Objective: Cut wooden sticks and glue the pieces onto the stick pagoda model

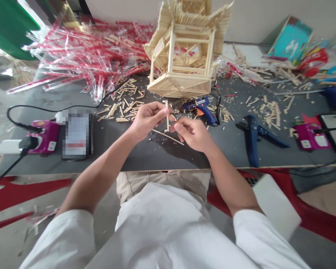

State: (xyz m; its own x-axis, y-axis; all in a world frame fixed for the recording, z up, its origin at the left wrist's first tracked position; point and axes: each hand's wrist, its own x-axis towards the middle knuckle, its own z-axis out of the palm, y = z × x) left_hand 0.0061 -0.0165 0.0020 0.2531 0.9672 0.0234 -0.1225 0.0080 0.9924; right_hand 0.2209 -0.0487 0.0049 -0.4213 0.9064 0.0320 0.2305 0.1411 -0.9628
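The left hand [148,118] pinches a short upright stick [167,116] between thumb and fingertips, above the dark table [145,153]. The right hand [193,133], fingers curled, meets the stick's lower end; I cannot tell whether it grips. A thin skewer [168,137] lies flat under both hands. A glue gun [202,107] rests just behind, before the stick tower [182,56]. Cutters [252,139] lie to the right.
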